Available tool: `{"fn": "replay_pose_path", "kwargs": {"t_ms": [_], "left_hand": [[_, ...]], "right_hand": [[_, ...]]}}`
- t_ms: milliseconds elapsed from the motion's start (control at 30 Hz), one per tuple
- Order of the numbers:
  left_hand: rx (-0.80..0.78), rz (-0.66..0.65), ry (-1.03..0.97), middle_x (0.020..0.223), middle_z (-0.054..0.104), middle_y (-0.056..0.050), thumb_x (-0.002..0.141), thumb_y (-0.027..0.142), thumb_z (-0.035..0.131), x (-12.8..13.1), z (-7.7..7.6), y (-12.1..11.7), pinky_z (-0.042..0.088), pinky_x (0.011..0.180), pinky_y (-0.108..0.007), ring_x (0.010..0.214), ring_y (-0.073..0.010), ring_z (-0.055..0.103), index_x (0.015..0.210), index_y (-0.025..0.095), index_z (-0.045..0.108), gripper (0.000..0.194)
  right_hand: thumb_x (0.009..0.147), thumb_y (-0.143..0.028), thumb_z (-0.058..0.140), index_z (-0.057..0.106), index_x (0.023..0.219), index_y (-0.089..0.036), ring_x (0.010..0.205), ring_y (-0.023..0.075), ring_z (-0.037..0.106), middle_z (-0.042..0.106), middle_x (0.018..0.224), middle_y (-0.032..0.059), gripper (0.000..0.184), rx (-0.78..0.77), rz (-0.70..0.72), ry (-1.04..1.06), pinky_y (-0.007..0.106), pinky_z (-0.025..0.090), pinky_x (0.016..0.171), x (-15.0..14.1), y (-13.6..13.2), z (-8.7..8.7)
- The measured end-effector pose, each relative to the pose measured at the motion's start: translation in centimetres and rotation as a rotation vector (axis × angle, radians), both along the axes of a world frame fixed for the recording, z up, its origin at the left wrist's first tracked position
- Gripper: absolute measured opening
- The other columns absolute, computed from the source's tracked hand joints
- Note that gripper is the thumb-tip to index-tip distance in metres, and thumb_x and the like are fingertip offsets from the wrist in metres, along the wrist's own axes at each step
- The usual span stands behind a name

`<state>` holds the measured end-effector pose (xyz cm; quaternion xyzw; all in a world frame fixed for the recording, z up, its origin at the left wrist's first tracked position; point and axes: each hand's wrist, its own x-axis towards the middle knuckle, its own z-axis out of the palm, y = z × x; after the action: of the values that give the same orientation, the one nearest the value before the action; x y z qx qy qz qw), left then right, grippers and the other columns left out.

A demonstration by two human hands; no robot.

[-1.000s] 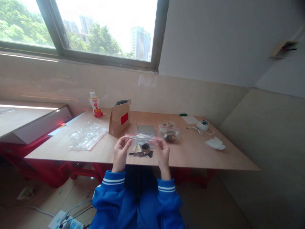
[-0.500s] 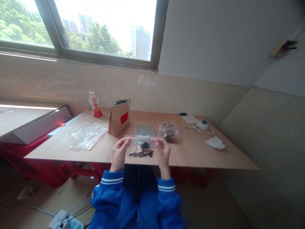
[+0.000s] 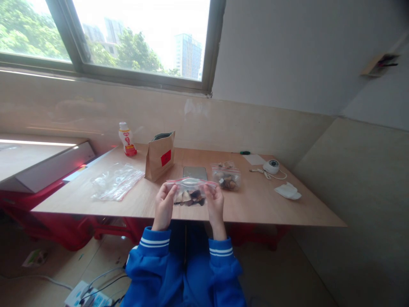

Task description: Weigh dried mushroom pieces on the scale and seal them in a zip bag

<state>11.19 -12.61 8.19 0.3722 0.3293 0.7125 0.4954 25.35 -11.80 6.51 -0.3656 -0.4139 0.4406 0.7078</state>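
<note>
Between my two hands I hold a clear zip bag with a red-edged top and several dark and pale dried pieces inside. My left hand pinches its left side; my right hand pinches its right side. The top of the bag gapes a little in the middle. Just behind it lies a flat grey scale-like device, partly hidden by the bag. Right of that, filled zip bags sit on the table. A brown paper pouch with a red label stands upright and open-topped to the left.
Flattened clear bags lie at the left of the table, with a white-and-red bottle behind. At right are a white dome camera with its cable, a crumpled tissue, a paper sheet and a green-handled tool.
My hands have come slightly closer together, and the bag's top now bows apart in the middle. The bag has tilted and the pieces inside look bunched.
</note>
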Motion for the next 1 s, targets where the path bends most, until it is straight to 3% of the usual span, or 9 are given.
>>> {"fn": "replay_pose_path", "kwargs": {"t_ms": [133, 233, 733, 1000], "left_hand": [[-0.062, 0.029, 0.066, 0.087, 0.070, -0.004, 0.067, 0.035, 0.074, -0.1, -0.8, 0.3, 0.046, 0.080, -0.029, 0.085, -0.0172, 0.063, 0.092, 0.016, 0.066, 0.033], [-0.089, 0.073, 0.125, 0.083, 0.071, -0.006, 0.066, 0.039, 0.074, -0.2, -1.1, 0.4, 0.049, 0.077, -0.033, 0.082, -0.0204, 0.064, 0.086, 0.014, 0.070, 0.032], [-0.038, 0.203, 0.251, 0.080, 0.068, -0.003, 0.066, 0.036, 0.074, -1.0, -0.8, 0.1, 0.047, 0.077, -0.029, 0.081, -0.0183, 0.063, 0.077, 0.016, 0.070, 0.023], [-0.044, 0.022, 0.141, 0.081, 0.070, -0.004, 0.070, 0.040, 0.070, 0.2, -1.6, 0.2, 0.048, 0.080, -0.033, 0.081, -0.0195, 0.065, 0.088, 0.017, 0.067, 0.029]], "right_hand": [[0.076, -0.041, 0.067, 0.060, 0.104, -0.017, 0.089, 0.0223, 0.069, 0.073, 0.095, 0.0080, 0.038, -0.011, 0.034, -0.036, 0.034, 0.054, 0.079, 0.0, 0.0, 0.0], [0.078, -0.042, 0.064, 0.067, 0.094, -0.015, 0.091, 0.0229, 0.068, 0.073, 0.095, 0.0090, 0.032, 0.000, 0.031, -0.105, 0.035, 0.053, 0.080, 0.1, -0.1, 0.2], [0.079, -0.037, 0.063, 0.069, 0.080, -0.018, 0.077, 0.0190, 0.066, 0.073, 0.078, 0.0038, 0.019, 0.043, -0.175, -0.251, 0.032, 0.051, 0.077, -0.2, -0.6, 0.9], [0.078, -0.041, 0.063, 0.068, 0.090, -0.016, 0.087, 0.0214, 0.066, 0.072, 0.092, 0.0075, 0.028, 0.020, -0.068, -0.122, 0.034, 0.052, 0.079, 0.5, -0.4, 0.6]]}}
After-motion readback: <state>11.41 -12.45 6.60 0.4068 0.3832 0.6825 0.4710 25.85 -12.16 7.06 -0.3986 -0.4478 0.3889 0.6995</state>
